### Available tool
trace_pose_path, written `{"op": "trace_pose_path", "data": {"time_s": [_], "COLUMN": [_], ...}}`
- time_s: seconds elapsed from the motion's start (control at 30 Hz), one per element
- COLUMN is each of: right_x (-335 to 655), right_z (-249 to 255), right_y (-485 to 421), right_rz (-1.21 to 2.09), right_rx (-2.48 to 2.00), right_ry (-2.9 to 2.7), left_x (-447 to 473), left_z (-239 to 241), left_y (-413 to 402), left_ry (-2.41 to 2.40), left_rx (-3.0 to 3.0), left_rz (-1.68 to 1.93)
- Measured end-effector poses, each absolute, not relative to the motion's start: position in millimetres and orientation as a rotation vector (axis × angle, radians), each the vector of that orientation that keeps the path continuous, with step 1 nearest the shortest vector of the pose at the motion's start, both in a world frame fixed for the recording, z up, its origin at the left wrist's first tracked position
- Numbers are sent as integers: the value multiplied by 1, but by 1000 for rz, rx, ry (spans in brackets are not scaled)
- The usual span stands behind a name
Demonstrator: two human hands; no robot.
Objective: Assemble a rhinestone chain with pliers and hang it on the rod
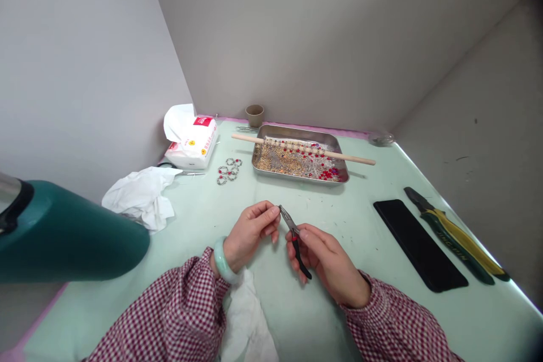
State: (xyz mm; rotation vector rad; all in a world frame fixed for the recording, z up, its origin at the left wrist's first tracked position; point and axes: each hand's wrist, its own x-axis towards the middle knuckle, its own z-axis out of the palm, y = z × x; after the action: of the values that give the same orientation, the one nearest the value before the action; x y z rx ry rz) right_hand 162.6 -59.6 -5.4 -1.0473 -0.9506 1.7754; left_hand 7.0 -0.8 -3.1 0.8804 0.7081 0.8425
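Note:
My right hand (328, 260) grips small needle-nose pliers (293, 235) with black and red handles, the tip pointing up-left. My left hand (252, 229), with a pale green bangle (223, 260) on its wrist, is pinched closed right at the pliers' tip; what it pinches is too small to make out. Both hands hover over the pale green table (339, 220) near its middle front. Behind them a metal tray (297, 138) holds gold, white and red beads, and a wooden stick (360, 159) strung with beads lies across it.
Several beaded rings (229, 169) lie left of the tray, beside a tissue pack (193, 138) and crumpled white cloth (139, 195). A small cup (255, 115) stands at the back. A black case (419, 243) and yellow-green pliers (458, 240) lie at right. A teal bottle (68, 235) looms at left.

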Motion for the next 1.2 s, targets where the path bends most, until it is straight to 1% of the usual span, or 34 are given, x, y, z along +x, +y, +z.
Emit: {"op": "trace_pose_path", "data": {"time_s": [0.33,0.53,0.73,0.97,1.2], "right_x": [162,165,165,159,163], "right_z": [3,0,0,2,7], "right_y": [-58,-58,-57,-59,-59], "right_rz": [1932,2109,2092,1952,1961], "right_rx": [-904,-791,-806,-892,-936], "right_ry": [-756,-633,-633,-757,-820], "left_x": [8,7,6,6,6], "left_z": [-6,-4,-3,-3,-3], "left_y": [0,1,1,0,1], "left_ry": [665,649,601,600,614], "left_rx": [786,676,645,650,659], "left_rz": [829,830,804,802,810]}}
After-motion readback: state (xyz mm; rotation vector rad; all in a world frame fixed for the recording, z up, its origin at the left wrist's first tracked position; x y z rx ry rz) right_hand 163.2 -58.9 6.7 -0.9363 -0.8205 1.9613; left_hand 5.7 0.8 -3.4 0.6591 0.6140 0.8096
